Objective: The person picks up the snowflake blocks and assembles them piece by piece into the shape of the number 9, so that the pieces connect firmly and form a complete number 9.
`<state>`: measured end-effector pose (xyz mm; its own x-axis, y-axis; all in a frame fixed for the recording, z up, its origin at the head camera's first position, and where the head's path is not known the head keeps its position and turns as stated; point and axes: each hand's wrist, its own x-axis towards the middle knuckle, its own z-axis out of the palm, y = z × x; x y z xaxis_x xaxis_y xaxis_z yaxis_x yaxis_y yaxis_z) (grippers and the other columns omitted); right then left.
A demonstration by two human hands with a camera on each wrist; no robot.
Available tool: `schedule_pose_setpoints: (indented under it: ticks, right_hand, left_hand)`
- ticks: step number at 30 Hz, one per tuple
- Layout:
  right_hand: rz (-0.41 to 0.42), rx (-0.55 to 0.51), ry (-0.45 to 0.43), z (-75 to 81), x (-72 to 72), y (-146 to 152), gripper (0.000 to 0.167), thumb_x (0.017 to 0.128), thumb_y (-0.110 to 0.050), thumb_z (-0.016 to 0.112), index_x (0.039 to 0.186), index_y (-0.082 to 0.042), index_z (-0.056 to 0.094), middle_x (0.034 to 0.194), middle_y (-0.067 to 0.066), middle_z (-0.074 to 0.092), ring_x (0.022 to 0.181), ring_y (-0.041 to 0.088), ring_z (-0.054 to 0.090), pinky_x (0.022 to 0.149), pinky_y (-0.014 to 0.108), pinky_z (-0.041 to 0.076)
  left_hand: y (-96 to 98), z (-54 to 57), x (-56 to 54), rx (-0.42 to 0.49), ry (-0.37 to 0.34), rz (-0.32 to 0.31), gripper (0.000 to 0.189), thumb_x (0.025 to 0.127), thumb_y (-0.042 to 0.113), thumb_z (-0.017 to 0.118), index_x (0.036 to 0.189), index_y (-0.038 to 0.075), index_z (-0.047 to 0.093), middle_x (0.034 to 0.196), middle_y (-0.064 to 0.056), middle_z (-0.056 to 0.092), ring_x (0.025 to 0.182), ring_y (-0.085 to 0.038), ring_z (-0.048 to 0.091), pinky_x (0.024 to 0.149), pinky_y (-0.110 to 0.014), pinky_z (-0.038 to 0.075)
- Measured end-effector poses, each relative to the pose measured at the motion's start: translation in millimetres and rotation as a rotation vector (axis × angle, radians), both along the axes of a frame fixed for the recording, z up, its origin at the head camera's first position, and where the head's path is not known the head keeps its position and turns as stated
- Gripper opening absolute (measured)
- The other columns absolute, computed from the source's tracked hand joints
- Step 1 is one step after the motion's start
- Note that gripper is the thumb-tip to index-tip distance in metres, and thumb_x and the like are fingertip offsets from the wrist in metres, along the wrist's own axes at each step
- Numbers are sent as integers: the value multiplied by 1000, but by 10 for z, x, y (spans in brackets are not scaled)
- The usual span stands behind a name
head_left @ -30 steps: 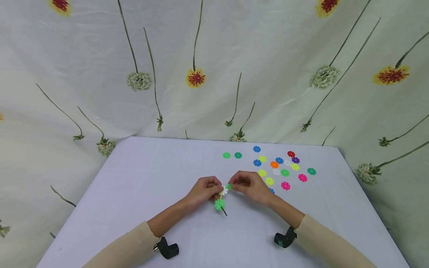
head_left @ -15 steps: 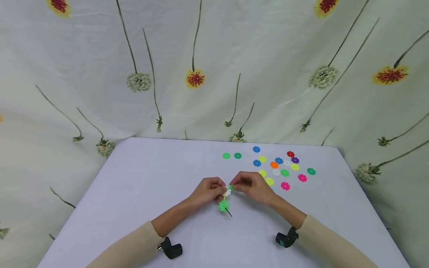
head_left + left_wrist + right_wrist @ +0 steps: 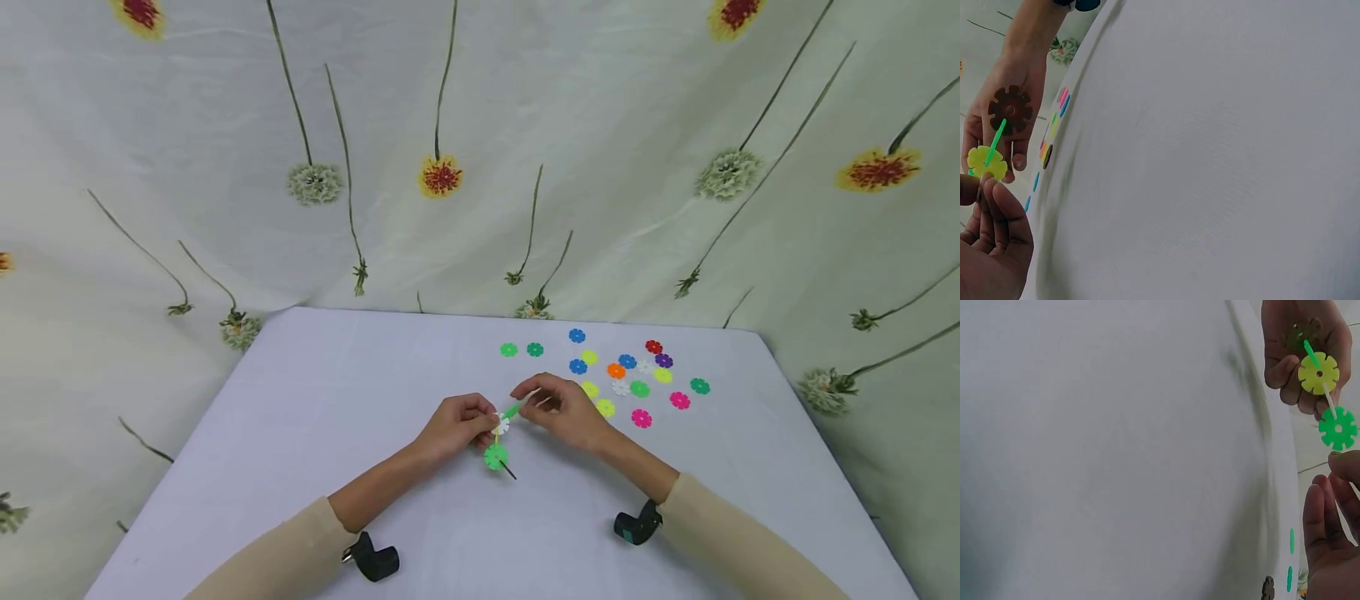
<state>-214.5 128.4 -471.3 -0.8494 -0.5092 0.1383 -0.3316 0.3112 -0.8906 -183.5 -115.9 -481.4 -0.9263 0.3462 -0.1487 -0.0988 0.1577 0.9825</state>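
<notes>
Across the white table (image 3: 337,383), at far right, scattered loose discs (image 3: 640,389). Just loosened: right hand (image 3: 566,414), fingers now parted, any touch hard to tell. Left of it, pinched in left hand (image 3: 456,423), disc chain (image 3: 502,427) at centre, long axis near to far, bending right at far green disc (image 3: 512,411), so probably seated; at near end, dark disc (image 3: 509,471), edge-on, angled near-right.

The table (image 3: 300,392) gave free passage on the left. Scattered discs (image 3: 640,389) lay in the way — beyond the right hand (image 3: 562,412).
</notes>
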Motion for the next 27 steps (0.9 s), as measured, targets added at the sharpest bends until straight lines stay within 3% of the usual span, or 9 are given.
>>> schedule_pose_setpoints:
  ticks: [9,16,19,27]
  right_hand:
    - [-32,132,4,-14,-323,-72,25,99,-13,76,124,-7,73,125,12,74,105,22,71,96,32,58]
    - [-150,225,52,-5,-622,-163,30,99,-15,77,126,-5,71,125,15,71,107,27,70,97,42,61]
    - [-200,276,59,-13,-742,-215,30,99,-18,78,126,-6,72,122,15,70,103,26,68,94,40,59]
    - [-294,375,85,-28,-916,-338,31,99,-24,77,123,-6,72,116,14,63,102,27,59,94,43,51]
  left_hand:
    - [-132,-17,37,-3,-1,16,16,102,10,66,108,-5,65,78,3,68,71,-8,64,71,-20,57]
    - [-168,-27,60,5,-2,17,18,102,10,67,108,-6,65,78,3,68,71,-8,65,71,-20,58]
    - [-181,-35,72,4,-4,18,18,102,10,67,109,-7,64,78,3,68,71,-8,65,70,-20,57]
    - [-185,-30,101,5,-3,23,17,101,9,66,108,-6,65,78,4,68,71,-8,64,69,-20,57]
